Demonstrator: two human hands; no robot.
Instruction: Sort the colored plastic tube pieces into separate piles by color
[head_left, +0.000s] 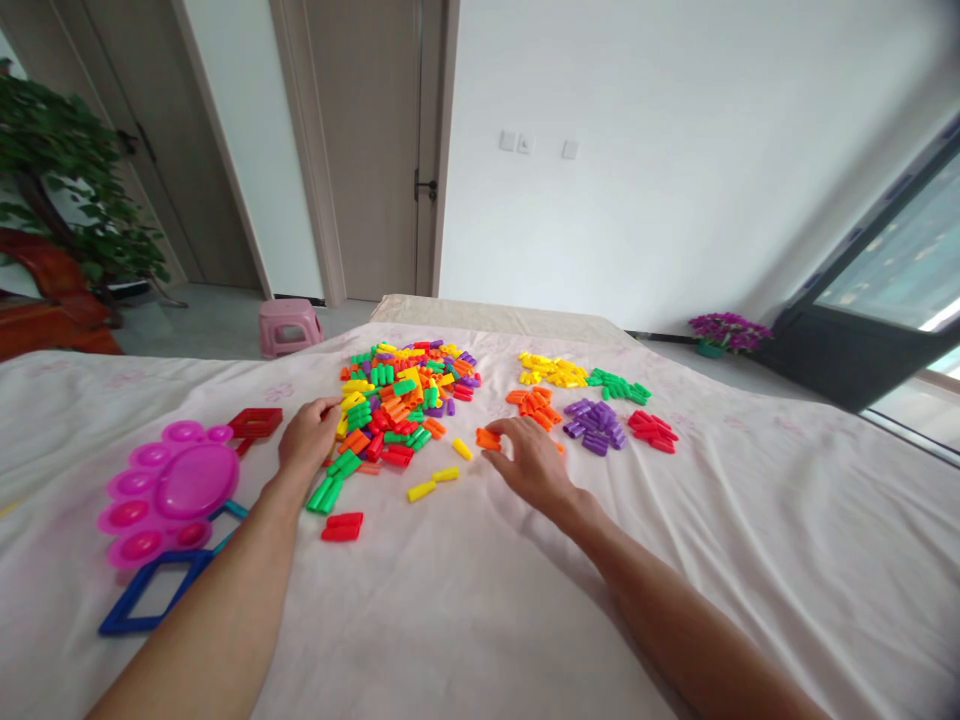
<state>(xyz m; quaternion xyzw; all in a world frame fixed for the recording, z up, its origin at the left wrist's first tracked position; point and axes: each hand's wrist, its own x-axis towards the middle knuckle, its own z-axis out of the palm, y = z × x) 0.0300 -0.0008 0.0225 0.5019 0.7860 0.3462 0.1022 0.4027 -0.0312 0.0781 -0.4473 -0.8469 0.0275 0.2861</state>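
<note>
A mixed heap of coloured plastic pieces (405, 390) lies on the pale cloth. At its left edge is my left hand (309, 436), its fingertips touching the heap beside yellow pieces; what they grip, if anything, is hidden. My right hand (529, 460) is closed on an orange piece (488, 439), just right of a loose yellow piece (462, 449). Beyond it lie single-colour groups: yellow (553, 370), green (619, 386), orange (534, 406), purple (595, 426) and red (654, 431). Two red pieces (343, 527) lie near the front.
On the left of the cloth (450, 630) are a pink paw-shaped toy (196, 480), a blue square frame (156, 590) and a red frame (257, 423). A pink stool (290, 326) stands past the table, near a door (367, 150).
</note>
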